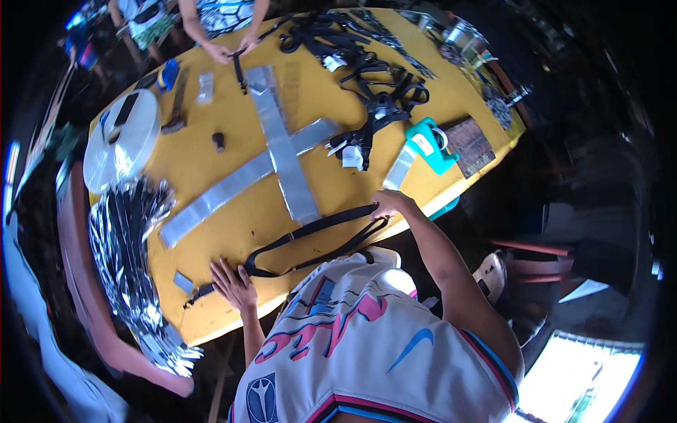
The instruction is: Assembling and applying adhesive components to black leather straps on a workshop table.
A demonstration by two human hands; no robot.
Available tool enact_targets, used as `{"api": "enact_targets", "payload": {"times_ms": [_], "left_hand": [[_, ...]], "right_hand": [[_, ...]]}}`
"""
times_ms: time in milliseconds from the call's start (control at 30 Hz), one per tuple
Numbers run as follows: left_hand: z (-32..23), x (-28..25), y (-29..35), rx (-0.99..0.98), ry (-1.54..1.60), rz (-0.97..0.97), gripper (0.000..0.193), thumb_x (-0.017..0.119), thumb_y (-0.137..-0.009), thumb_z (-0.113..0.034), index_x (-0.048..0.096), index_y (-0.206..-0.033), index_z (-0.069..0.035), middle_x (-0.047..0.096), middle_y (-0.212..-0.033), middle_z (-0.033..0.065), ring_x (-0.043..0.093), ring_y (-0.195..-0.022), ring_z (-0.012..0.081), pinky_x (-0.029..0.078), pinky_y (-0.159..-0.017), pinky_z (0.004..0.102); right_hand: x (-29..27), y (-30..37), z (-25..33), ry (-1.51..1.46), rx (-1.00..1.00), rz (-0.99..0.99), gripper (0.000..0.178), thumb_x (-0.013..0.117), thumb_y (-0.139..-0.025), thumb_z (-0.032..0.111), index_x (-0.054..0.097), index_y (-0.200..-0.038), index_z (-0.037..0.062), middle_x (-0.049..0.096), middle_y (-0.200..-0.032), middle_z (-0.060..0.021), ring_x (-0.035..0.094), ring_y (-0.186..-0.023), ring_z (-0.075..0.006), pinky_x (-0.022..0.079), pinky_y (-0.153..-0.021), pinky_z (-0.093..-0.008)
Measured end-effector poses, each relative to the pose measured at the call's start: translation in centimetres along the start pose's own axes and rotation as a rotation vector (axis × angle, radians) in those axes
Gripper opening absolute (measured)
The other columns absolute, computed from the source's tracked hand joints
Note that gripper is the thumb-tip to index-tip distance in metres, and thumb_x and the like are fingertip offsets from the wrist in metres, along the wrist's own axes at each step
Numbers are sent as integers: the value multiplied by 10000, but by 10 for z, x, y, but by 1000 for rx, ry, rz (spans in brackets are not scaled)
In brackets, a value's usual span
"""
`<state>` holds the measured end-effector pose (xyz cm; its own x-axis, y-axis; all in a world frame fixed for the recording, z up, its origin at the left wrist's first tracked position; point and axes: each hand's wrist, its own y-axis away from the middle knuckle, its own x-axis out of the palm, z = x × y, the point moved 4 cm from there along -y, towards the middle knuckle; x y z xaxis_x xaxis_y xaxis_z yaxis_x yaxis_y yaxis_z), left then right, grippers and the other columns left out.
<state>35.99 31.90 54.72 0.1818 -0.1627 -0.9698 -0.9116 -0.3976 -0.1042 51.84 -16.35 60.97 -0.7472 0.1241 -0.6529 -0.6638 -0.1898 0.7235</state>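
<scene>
Black strap (pixel 310 236), ends under hands

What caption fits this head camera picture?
Both hands, left hand and right hand, stretch a black strap across the yellow table.

You find bare desk (pixel 233 233) just beside the silver cross strips (pixel 282 151); beyond them, tangled black straps (pixel 374 99) and a teal tape dispenser (pixel 430 144) block you.

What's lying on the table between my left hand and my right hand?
In the head view, a black strap stretches from the left hand to the right hand, lying on the yellow table.
</scene>
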Motion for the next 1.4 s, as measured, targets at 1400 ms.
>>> {"api": "enact_targets", "payload": {"times_ms": [1400], "left_hand": [[-11, -1, -4, -50, 4, -26, 634, 383, -1016, -481, 347, -1530, -112, 250, -1618, 136, 207, -1499, 318, 152, -1195, 523]], "right_hand": [[7, -88, 143, -507, -545, -674, 264, 595, -929, 302, 727, -1014, 90, 698, -999, -148, 663, -966, -351, 533, -838, -446]]}}
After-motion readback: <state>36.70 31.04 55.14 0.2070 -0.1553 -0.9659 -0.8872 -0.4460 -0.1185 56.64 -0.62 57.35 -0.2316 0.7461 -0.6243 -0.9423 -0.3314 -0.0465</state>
